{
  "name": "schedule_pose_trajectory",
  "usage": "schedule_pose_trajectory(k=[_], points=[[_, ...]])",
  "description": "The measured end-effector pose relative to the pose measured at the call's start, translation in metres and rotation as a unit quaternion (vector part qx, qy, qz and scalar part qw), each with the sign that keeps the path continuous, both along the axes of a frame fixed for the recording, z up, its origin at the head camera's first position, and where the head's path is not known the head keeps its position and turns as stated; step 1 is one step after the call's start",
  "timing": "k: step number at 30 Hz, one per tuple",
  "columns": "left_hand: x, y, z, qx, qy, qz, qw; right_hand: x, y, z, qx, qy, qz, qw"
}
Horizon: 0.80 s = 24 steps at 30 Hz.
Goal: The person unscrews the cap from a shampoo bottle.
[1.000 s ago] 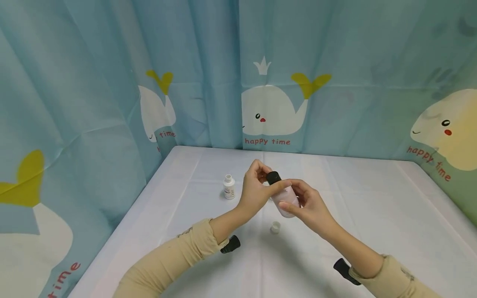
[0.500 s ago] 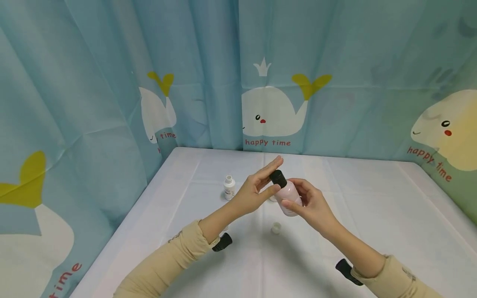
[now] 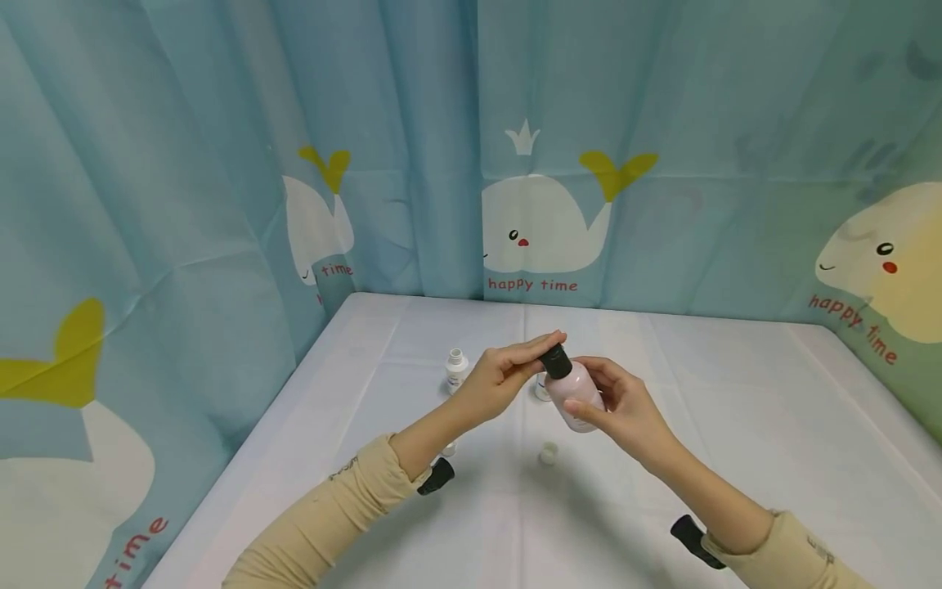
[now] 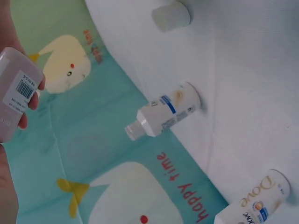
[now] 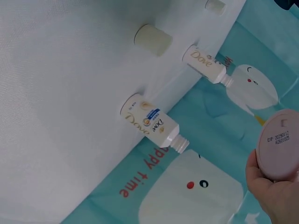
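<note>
A pale pink bottle [image 3: 576,396] with a black cap [image 3: 556,361] is held tilted above the table in the head view. My right hand [image 3: 629,413] grips its body, thumb on the near side. My left hand [image 3: 491,383] lays straight fingers across the top of the cap; its thumb is mostly hidden. The bottle's barcode side shows in the left wrist view. In the right wrist view its base with a printed date faces the camera. Two uncapped white Dove bottles [image 5: 149,120] stand on the table, one partly behind the pink bottle in the head view.
A whitish cap [image 3: 549,453] lies on the white table [image 3: 736,409] below the hands. Another small cap [image 3: 449,449] sits beside the left forearm. Black wrist devices [image 3: 436,476] stick out by both sleeves. A blue whale-print curtain [image 3: 412,147] hangs behind the table.
My left hand's fingers go from curled around the black cap to straight, raised beside it, then lowered flat onto its top. The right hand keeps hold of the bottle, nearly in place.
</note>
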<state>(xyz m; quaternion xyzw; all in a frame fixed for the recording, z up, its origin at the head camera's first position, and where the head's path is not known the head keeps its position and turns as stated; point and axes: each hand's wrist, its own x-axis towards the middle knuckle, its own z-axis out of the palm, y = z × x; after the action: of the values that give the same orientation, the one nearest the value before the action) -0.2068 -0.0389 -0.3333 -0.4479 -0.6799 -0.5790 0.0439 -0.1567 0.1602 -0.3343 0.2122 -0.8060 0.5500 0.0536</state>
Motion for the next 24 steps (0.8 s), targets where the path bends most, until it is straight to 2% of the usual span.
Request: schedule_pose_trajectory(k=[3,7,11,17,24], points=[[0.002,0.001,0.000,0.009,-0.027,0.023,0.9993,0.000,0.001,0.000,0.004,0.000,-0.004,1.000],[0.004,0.003,0.000,0.024,-0.052,0.084,0.9949,0.000,0.000,-0.001,0.007,-0.001,-0.006,1.000],[0.006,0.005,-0.002,0.049,-0.054,0.132,0.9886,0.001,-0.002,-0.001,0.002,-0.006,-0.001,1.000],[0.007,0.009,-0.003,0.056,-0.057,0.146,0.9861,0.003,-0.004,-0.002,-0.001,-0.013,0.004,1.000],[0.008,0.016,-0.001,0.071,-0.038,0.172,0.9818,0.003,-0.004,-0.002,-0.015,-0.039,-0.004,0.999]])
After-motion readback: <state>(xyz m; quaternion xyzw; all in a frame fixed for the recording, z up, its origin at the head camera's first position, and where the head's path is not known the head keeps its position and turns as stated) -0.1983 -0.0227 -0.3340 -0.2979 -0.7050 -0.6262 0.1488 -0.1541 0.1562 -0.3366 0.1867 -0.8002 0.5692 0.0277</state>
